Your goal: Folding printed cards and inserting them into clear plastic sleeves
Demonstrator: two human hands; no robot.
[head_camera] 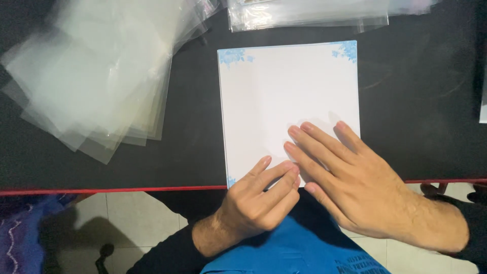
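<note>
Clear plastic bags (96, 76) fanned left; another stack (304, 15), perhaps bags, above.

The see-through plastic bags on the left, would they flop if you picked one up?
Probably yes. The clear plastic bags look very thin and lie fanned in a loose, uneven pile, so one would likely droop and weigh little. Their glossy surfaces suggest they slide over each other easily. The white card under both hands looks stiffer.
</note>
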